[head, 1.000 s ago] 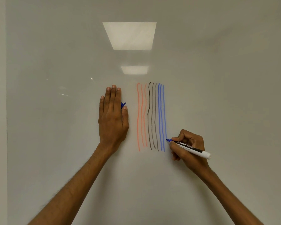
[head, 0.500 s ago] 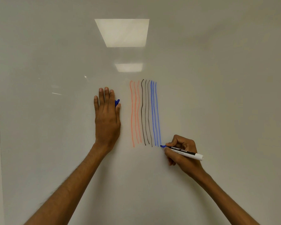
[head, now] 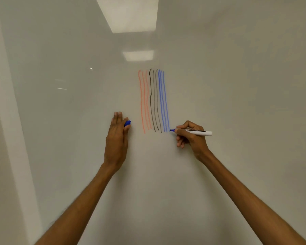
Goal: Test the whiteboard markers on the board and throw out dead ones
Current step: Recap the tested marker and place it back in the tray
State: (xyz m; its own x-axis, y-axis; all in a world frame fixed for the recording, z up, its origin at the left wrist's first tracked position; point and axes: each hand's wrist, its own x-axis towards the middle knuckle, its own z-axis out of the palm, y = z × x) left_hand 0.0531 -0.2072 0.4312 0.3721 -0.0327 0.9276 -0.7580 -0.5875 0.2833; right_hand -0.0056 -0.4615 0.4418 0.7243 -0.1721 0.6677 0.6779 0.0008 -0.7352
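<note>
Blue marker: likely light, stiff, smooth plastic barrel; hold it mid-barrel, as your right hand does, grip closed round it, tip at the foot of the blue lines. Left of those lines, your left hand pinches the blue cap, mostly hidden. Label unreadable.

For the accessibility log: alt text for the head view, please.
The right hand holds a blue marker with its tip at the foot of three blue lines on a whiteboard, right of black lines and orange-red lines. The left hand, left of the lines, pinches a blue cap.
</note>
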